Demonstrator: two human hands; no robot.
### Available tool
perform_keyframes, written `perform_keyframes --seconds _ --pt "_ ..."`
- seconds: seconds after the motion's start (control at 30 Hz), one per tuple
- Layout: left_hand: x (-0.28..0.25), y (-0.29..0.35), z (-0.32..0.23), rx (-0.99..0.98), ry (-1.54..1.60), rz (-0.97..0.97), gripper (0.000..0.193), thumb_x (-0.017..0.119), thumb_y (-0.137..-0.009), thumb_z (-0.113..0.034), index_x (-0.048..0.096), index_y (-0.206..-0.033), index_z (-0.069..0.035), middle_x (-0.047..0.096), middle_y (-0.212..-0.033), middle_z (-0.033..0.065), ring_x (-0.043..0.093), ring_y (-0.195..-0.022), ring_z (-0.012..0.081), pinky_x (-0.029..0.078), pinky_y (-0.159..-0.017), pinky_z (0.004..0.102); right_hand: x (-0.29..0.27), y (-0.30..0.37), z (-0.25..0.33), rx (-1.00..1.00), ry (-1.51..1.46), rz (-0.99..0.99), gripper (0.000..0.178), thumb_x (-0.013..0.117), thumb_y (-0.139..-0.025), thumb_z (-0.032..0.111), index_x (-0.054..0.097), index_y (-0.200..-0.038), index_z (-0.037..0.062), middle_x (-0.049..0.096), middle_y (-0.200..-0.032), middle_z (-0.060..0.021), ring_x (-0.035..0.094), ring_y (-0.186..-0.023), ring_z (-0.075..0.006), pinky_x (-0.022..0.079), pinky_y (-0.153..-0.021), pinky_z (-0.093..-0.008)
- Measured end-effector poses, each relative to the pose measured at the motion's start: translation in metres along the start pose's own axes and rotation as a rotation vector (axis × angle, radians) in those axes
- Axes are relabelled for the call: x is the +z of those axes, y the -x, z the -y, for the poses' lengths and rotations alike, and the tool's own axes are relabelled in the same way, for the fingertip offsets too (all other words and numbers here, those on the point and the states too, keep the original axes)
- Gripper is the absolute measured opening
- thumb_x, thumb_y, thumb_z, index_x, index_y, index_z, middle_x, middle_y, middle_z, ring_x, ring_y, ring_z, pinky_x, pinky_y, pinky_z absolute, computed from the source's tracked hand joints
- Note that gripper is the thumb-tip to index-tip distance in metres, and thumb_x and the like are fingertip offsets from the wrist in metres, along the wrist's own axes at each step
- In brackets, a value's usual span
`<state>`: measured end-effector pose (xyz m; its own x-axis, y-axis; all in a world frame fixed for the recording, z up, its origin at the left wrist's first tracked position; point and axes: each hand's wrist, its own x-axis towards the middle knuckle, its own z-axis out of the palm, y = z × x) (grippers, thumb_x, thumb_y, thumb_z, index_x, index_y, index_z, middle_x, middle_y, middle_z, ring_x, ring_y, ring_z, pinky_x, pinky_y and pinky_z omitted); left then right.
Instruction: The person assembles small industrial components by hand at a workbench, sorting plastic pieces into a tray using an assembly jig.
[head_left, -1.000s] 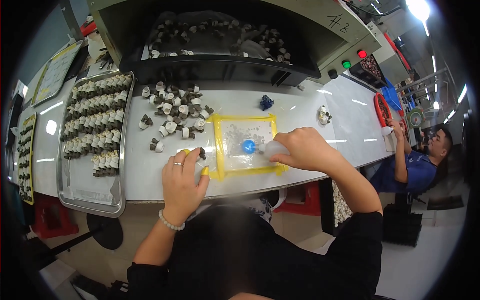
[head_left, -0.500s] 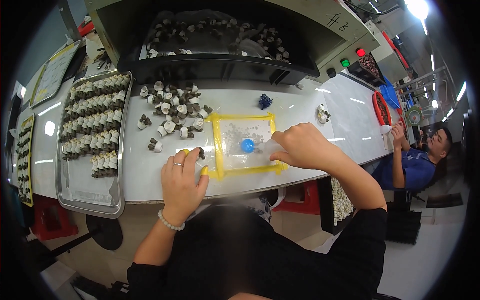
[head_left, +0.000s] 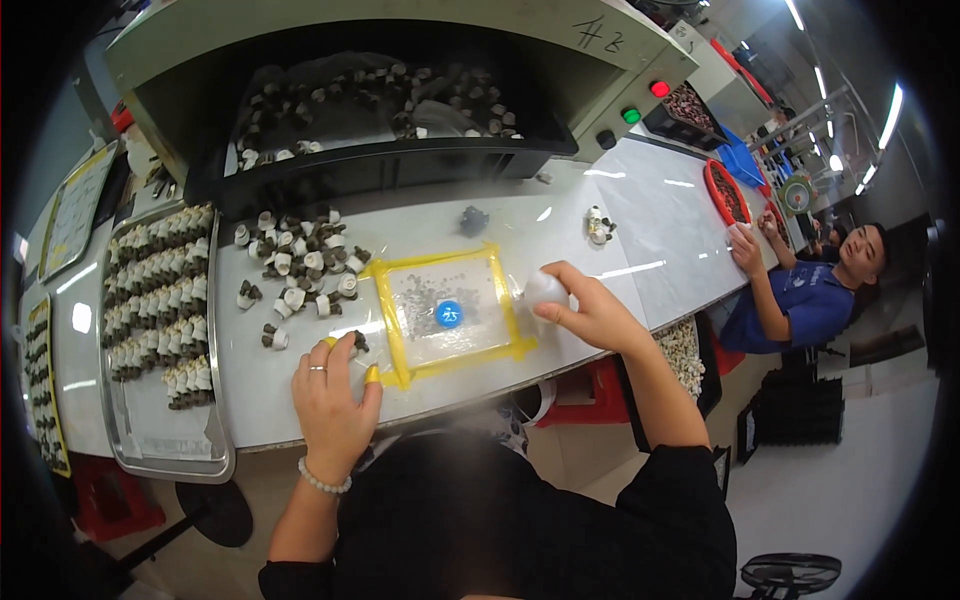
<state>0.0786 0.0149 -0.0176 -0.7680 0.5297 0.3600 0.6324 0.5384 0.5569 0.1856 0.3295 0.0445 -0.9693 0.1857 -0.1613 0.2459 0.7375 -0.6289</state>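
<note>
My left hand point(head_left: 335, 405), with yellow covers on fingertips, rests at the table's front edge. Its thumb and fingers close around a small dark-and-white figurine piece point(head_left: 361, 344). My right hand point(head_left: 598, 312) grips a whitish squeeze bottle point(head_left: 545, 289), just right of a yellow-taped square point(head_left: 515, 322). On that square lies a round blue disc point(head_left: 449, 314) amid dark wet-looking spots. Behind my left hand, a loose pile of similar figurine pieces point(head_left: 300, 255) covers the table.
A metal tray point(head_left: 225, 420) at left carries rows of figurines. Behind the table stands a machine with a black bin point(head_left: 400, 160). A dark blue lump point(head_left: 473, 220) and a small figurine point(head_left: 599, 226) lie farther back. A co-worker point(head_left: 795, 300) is at right.
My right hand has drawn the bottle away from the blue disc, to the right, and tilted it differently. The whole view has shifted. My left hand keeps its place with the piece.
</note>
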Motion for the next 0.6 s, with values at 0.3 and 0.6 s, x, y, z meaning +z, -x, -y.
perform_keyframes --seconds 0.3,0.6 --pt "0.007 -0.001 0.003 0.084 -0.106 -0.070 0.049 0.066 -0.069 -0.011 0.054 -0.116 -0.002 0.054 -0.108 0.0155 0.052 -0.096 0.0325 0.041 -0.081 0.0423 -0.069 -0.038 -0.116 -0.034 -0.483 -0.632 0.032 0.061 -0.089 0.016 0.051 -0.114 -0.0016 0.058 -0.098 -0.0070 0.056 -0.089 -0.0136 0.045 -0.078 -0.0271" --pt "0.006 -0.002 -0.001 0.080 -0.100 -0.041 0.050 0.065 -0.069 -0.012 0.054 -0.116 -0.002 0.053 -0.107 0.0155 0.052 -0.094 0.0314 0.041 -0.080 0.0417 -0.092 -0.080 -0.222 0.283 -0.362 -0.912 0.041 0.069 -0.084 0.021 0.052 -0.114 -0.0023 0.063 -0.101 -0.0079 0.060 -0.093 -0.0149 0.047 -0.079 -0.0294"
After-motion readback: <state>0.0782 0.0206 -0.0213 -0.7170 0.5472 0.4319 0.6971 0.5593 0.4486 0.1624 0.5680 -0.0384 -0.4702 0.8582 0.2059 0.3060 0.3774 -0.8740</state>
